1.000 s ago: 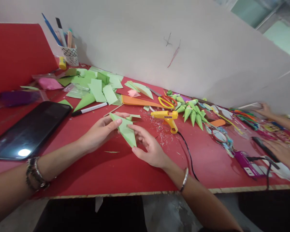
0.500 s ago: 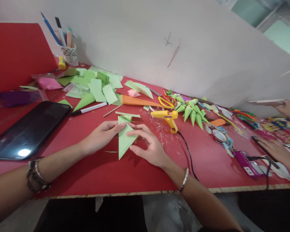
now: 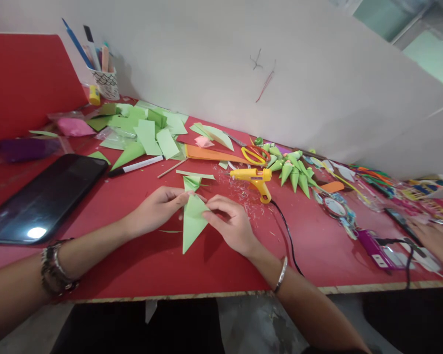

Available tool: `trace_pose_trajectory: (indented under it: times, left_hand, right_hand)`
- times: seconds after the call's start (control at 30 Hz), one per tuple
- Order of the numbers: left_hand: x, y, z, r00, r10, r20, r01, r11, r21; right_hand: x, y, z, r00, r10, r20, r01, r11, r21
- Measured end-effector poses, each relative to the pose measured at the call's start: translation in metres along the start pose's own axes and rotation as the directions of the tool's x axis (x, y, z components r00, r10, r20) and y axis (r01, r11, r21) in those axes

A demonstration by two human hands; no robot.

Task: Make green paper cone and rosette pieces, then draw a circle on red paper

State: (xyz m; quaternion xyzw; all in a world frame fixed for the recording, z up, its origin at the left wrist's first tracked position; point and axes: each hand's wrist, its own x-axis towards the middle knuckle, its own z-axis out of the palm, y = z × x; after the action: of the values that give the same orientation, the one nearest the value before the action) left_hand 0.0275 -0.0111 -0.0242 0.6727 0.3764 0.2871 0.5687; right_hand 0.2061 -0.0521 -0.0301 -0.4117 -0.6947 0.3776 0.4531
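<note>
A folded piece of light green paper (image 3: 194, 221), pointed at its lower end, is held just above the red table. My left hand (image 3: 161, 209) pinches its upper left part between thumb and fingers. On the right edge of the paper, my right hand (image 3: 231, 223) grips with thumb and fingertips. The fingers behind the sheet are partly hidden. Beyond my hands lies a thin green paper strip (image 3: 203, 175). A yellow hot glue gun (image 3: 256, 181) rests right of the strip, with glue threads around it.
At left lies a large black phone (image 3: 47, 196); behind it are a marker (image 3: 136, 166) and a pile of green paper (image 3: 147, 135). Scissors (image 3: 254, 155) and several green paper cones (image 3: 295, 172) sit behind the glue gun. Another person's hand (image 3: 435, 241) is at the far right.
The green paper has moved slightly down and towards the front edge. My right fingers have closed onto its right edge. The other person's raised hand with a flat object has left view.
</note>
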Motion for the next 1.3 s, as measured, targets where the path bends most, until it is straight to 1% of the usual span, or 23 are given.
trace_pose_trajectory:
  times: [0.07, 0.17, 0.2, 0.27, 0.33, 0.4, 0.47, 0.5, 0.57, 0.63, 0.7, 0.8, 0.9, 0.97, 1.07, 1.17, 1.3]
  left_hand:
    - [-0.001, 0.000, 0.000, 1.000, 0.006, -0.023, -0.005, 1.000, 0.027]
    - [-0.003, 0.003, 0.001, 0.997, 0.043, -0.059, -0.039, 0.997, 0.072]
    - [-0.004, 0.004, 0.001, 0.997, 0.069, -0.044, -0.066, 0.994, 0.085]
    - [-0.004, 0.005, 0.002, 0.992, 0.124, 0.030, -0.127, 0.986, 0.104]
    - [-0.005, 0.006, 0.004, 0.987, 0.144, 0.078, -0.154, 0.978, 0.144]
    - [-0.005, 0.004, 0.006, 0.993, 0.103, 0.063, -0.115, 0.965, 0.237]
    - [-0.004, 0.001, 0.007, 0.999, 0.050, 0.017, -0.053, 0.942, 0.330]
    - [-0.004, 0.000, 0.008, 0.999, 0.040, 0.015, -0.043, 0.936, 0.348]
    - [-0.004, -0.002, 0.008, 0.998, 0.058, 0.030, -0.065, 0.939, 0.337]
    - [-0.004, -0.003, 0.007, 0.997, 0.058, 0.040, -0.068, 0.952, 0.299]
    - [-0.004, -0.001, 0.006, 0.999, 0.007, 0.043, -0.018, 0.967, 0.254]
    - [-0.004, 0.002, 0.005, 0.996, -0.060, 0.073, 0.048, 0.985, 0.163]
    - [-0.005, 0.005, 0.003, 0.997, -0.073, 0.027, 0.070, 0.993, 0.090]
    - [-0.006, 0.006, 0.002, 0.996, -0.094, -0.013, 0.094, 0.994, 0.062]
    - [-0.007, 0.007, 0.003, 0.992, -0.120, -0.028, 0.122, 0.991, 0.055]
    - [-0.009, 0.010, 0.004, 0.995, -0.095, 0.003, 0.094, 0.993, 0.064]
    - [-0.011, 0.011, 0.003, 0.995, -0.022, 0.095, 0.010, 0.992, 0.122]
  right_hand:
    - [-0.001, 0.001, 0.001, 0.998, 0.054, -0.030, -0.054, 0.999, 0.006]
    - [-0.002, 0.001, 0.002, 0.990, 0.136, -0.031, -0.134, 0.989, 0.057]
    - [-0.002, 0.001, 0.002, 0.988, 0.152, -0.026, -0.149, 0.986, 0.076]
    - [-0.002, 0.000, 0.002, 0.986, 0.167, -0.016, -0.165, 0.982, 0.096]
    - [-0.002, 0.000, 0.001, 0.986, 0.169, -0.013, -0.167, 0.982, 0.086]
    - [-0.002, 0.001, 0.001, 0.986, 0.165, 0.002, -0.165, 0.984, 0.068]
    - [-0.002, 0.001, 0.001, 0.987, 0.155, 0.045, -0.158, 0.985, 0.069]
    - [-0.003, 0.001, 0.001, 0.986, 0.150, 0.071, -0.156, 0.985, 0.079]
    - [-0.003, 0.002, 0.001, 0.983, 0.149, 0.108, -0.160, 0.981, 0.106]
    - [-0.004, 0.001, 0.001, 0.983, 0.151, 0.109, -0.163, 0.980, 0.114]
    - [-0.005, 0.000, 0.001, 0.988, 0.124, 0.097, -0.133, 0.987, 0.091]
    - [-0.005, -0.001, 0.000, 0.997, 0.036, 0.075, -0.038, 0.999, 0.024]
    - [-0.005, -0.001, 0.000, 0.996, -0.031, 0.080, 0.030, 0.999, 0.013]
    - [-0.005, -0.001, 0.000, 0.994, -0.044, 0.105, 0.042, 0.999, 0.024]
    - [-0.004, -0.002, 0.000, 0.993, -0.041, 0.110, 0.040, 0.999, 0.010]
    - [-0.003, -0.002, -0.001, 0.998, -0.019, 0.063, 0.019, 1.000, 0.006]
    - [-0.001, -0.002, -0.001, 1.000, 0.021, 0.002, -0.021, 0.997, 0.072]
